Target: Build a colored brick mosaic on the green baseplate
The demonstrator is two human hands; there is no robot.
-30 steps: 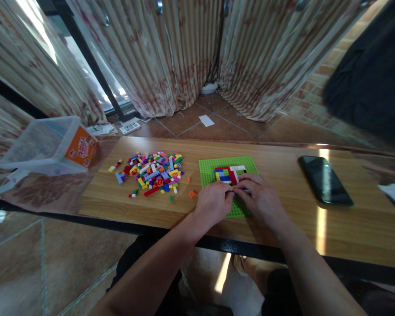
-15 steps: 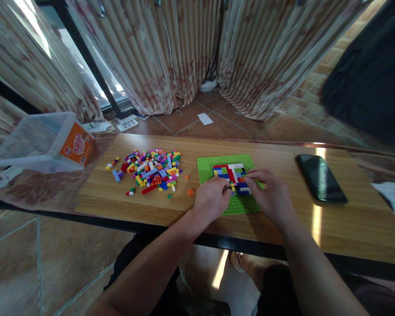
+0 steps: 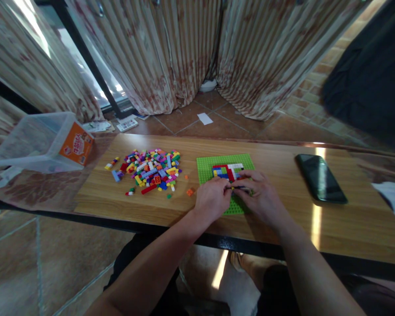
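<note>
A green baseplate point(image 3: 206, 167) lies on the wooden table point(image 3: 283, 206) with a flat build of red, white, blue and yellow bricks point(image 3: 228, 170) on it. My left hand point(image 3: 212, 198) and my right hand point(image 3: 260, 196) rest on the near half of the plate, fingertips meeting at the build's near edge. Both hands have curled fingers that pinch at small bricks there; which piece each holds is hidden. A heap of loose coloured bricks point(image 3: 151, 169) lies to the left of the plate, apart from both hands.
A clear plastic tub with an orange label point(image 3: 49, 141) stands at the far left. A black phone point(image 3: 319, 177) lies at the right of the table. A single orange brick point(image 3: 190, 192) sits beside my left hand. Curtains point(image 3: 184, 48) hang beyond the table.
My right hand drew back to the right half a second ago, then came back in to meet my left hand at the build's near edge. My left hand stayed almost still.
</note>
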